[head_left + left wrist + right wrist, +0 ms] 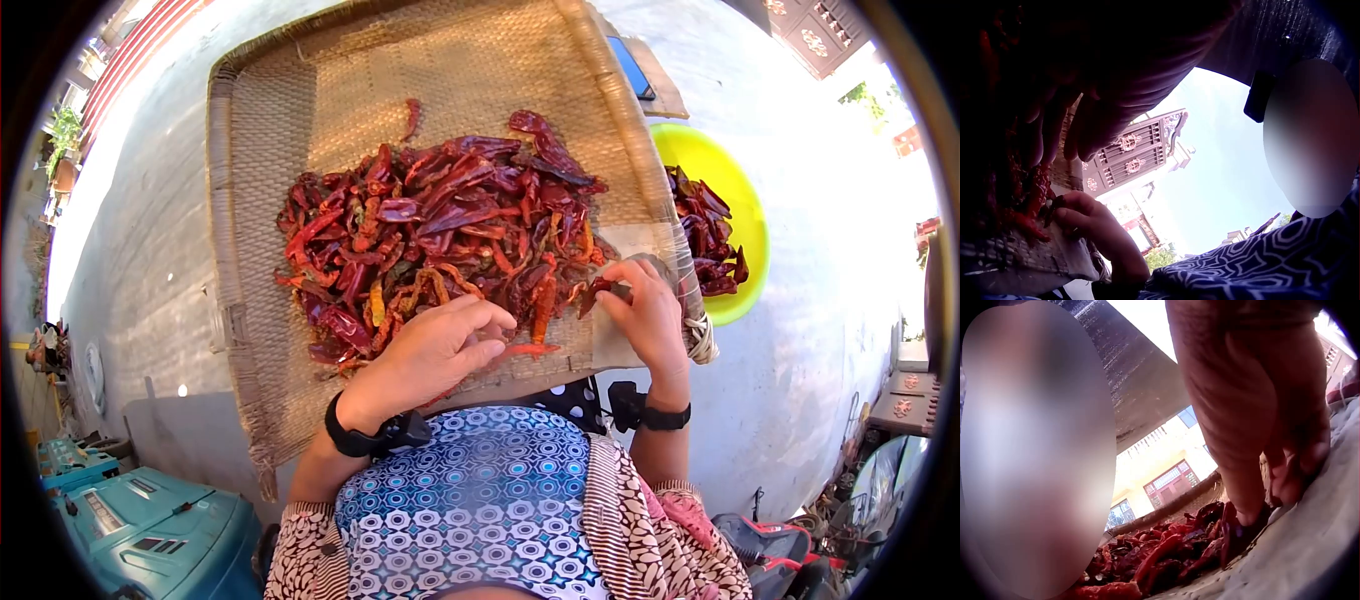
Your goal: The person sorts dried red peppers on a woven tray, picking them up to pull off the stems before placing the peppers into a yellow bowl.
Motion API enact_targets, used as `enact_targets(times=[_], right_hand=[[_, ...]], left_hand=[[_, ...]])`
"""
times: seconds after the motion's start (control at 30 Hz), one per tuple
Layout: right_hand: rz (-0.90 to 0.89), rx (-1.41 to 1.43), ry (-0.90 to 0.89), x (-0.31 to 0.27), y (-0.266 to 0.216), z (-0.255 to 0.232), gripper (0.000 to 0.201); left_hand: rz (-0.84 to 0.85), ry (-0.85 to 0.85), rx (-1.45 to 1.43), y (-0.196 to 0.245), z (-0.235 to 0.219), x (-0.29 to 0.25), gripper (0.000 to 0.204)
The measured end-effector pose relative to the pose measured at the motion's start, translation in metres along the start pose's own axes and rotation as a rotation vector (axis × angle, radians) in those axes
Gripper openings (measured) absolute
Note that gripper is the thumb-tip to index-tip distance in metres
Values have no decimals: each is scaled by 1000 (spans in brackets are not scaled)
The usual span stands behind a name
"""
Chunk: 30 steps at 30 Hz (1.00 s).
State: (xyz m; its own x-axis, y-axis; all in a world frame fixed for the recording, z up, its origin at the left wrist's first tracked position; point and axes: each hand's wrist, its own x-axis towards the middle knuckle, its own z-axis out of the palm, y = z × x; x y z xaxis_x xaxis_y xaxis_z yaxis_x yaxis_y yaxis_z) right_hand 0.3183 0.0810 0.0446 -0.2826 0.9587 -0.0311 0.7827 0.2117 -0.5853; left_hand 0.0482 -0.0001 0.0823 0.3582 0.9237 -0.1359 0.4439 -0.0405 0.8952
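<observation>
Your right hand (650, 318) pinches a dark red chilli (592, 297) between thumb and fingers, just beside the chilli pile (440, 205) on the woven tray (275, 115). Your left hand (425, 352) hovers over the pile's near edge, fingers loosely bent, thumb apart. Beyond your right grip, outside the tray, a yellow basin (748, 215) holds more chillies (705, 225).

Head: from above, down over tray (270, 110)
Left wrist: close at left hand (1141, 81), facing right hand (1094, 231)
Right wrist: low beside right hand, facing across chillies (1154, 553)
All views: chillies, right hand
</observation>
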Motion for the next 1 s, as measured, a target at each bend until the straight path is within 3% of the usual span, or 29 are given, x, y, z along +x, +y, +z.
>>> enact_targets(times=[0.13,0.23,0.33,0.43,0.53,0.63,0.73,0.8,0.83,0.93,1.0], right_hand=[[49,427,-59,-1,2,-6,20],[35,728,-72,-7,-6,4,17],[29,879,-228,-12,-34,11,16],[84,1046,-428,-11,-48,14,15],[88,1136,-517,-7,-43,15,12],[46,1100,-373,-1,-27,9,10],[77,1449,18,18,-4,-5,11],[202,1772,175,30,11,-21,14],[202,1613,239,33,11,-25,21],[133,878,199,54,-1,-16,23],[-7,531,151,65,-13,-10,27]], left_hand=[[-44,5,-2,4,3,2,28],[-238,-41,-49,18,5,8,31],[-167,-1,-59,17,12,10,28],[97,38,184,0,13,10,24],[0,-5,41,-1,10,8,21],[20,67,-37,-5,6,10,22],[-112,65,-220,-2,-4,11,24],[-178,48,-455,-7,-15,14,23],[-175,60,-516,-10,-20,15,22],[-71,97,-804,-31,-26,19,21],[-2,109,-1008,-44,-27,19,22]])
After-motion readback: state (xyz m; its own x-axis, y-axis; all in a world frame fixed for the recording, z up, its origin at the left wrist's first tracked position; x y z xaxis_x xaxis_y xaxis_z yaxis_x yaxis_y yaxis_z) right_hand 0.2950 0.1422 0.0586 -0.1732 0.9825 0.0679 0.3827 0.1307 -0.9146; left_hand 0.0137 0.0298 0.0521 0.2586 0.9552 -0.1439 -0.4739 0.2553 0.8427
